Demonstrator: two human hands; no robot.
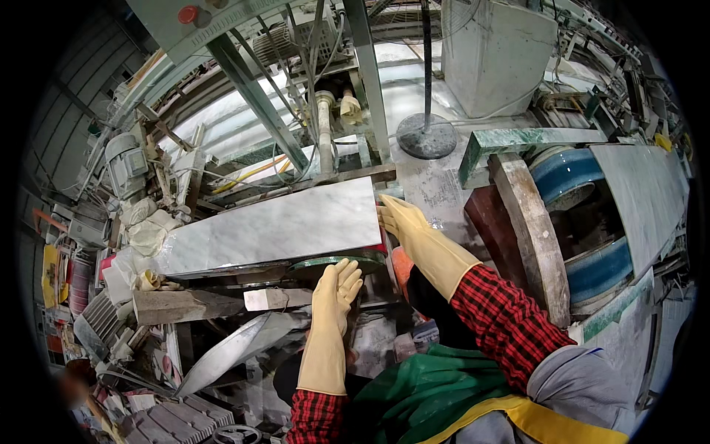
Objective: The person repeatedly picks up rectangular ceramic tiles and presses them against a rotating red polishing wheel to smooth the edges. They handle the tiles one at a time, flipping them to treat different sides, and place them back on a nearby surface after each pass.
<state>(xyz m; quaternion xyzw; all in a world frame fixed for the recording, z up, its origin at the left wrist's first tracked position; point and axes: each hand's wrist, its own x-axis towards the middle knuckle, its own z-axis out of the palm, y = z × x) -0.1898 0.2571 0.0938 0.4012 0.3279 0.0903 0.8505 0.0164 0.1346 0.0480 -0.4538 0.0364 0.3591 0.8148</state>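
Nearest you is your green apron (421, 385); past it, on the left, your gloved left hand (339, 288) is loosely unfolded, palm empty, beside the green-edged disc (305, 268); just beyond, the pale veined slab (281, 226) lies lengthwise from left to right; your gloved right hand (405, 220) holds its fingers straight at the slab's right end, though I cannot tell whether they touch; farther right stands a round dark base (427, 142) with a pole.
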